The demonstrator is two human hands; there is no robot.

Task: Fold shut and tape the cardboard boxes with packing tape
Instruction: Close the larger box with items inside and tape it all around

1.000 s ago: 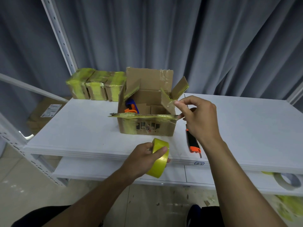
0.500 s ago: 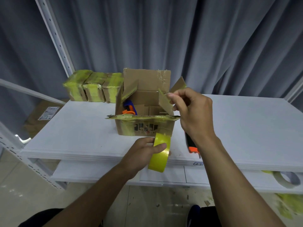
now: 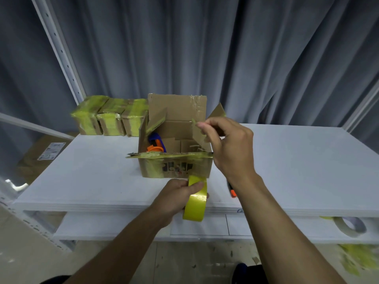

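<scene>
Open brown corrugated cardboard box (image 3: 178,130) sits mid-table on the white tabletop (image 3: 82,181), at twelve o'clock from you.

Your right hand (image 3: 227,148) pinches the top edge of the box's right side flap (image 3: 198,137) between thumb and curled fingers. The flap stands tilted inward.

Your left hand (image 3: 174,196) is wrapped around the glossy yellow-green roll of packing tape (image 3: 195,203), held on edge at six o'clock of the box, over the table's near rim.

Handling, as a judgement: the box looks light. Its board is stiff but creased, and patches of old yellow tape make it slick. Take each flap near its free edge and fold along the score. The front flap (image 3: 170,154) juts level toward you, skinned in wrinkled tape.

The roll is a rigid ring with a slippery face, so grip through the core. You cannot tell where its loose end is.

- Inside, at nine o'clock: a blue-and-orange plastic item (image 3: 156,143).
- At ten o'clock of the box: three small tape-wrapped cardboard boxes (image 3: 110,117).
- At four o'clock: an orange-tipped black tool (image 3: 232,192), probably a cutter, mostly hidden behind your wrist.
</scene>
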